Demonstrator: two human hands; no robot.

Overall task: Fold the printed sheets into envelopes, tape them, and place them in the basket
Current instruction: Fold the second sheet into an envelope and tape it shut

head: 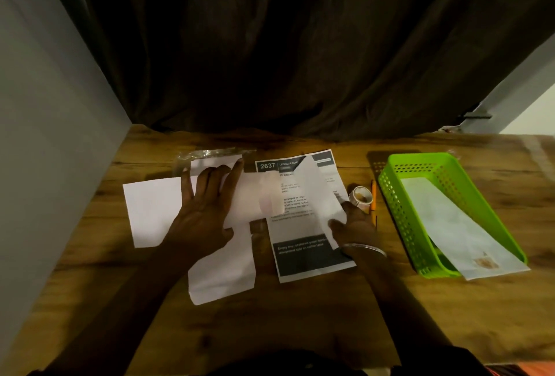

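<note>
A printed sheet [300,243] headed "2637" lies at the middle of the wooden table [300,315], its right edge folded over toward the centre. My right hand [351,225] pinches that folded flap near its lower end. My left hand [204,210] presses flat, fingers spread, on white sheets [150,210] to the left. A motion-blurred white piece [261,198] stretches between the two hands. The green basket [396,195] stands at the right and holds a folded white envelope [456,228] that sticks out over its near end.
A roll of tape [362,197] and an orange pencil [374,195] lie between the printed sheet and the basket. Another white sheet [222,273] lies near my left wrist. A clear plastic wrapper [210,155] sits at the back. A dark curtain hangs behind the table.
</note>
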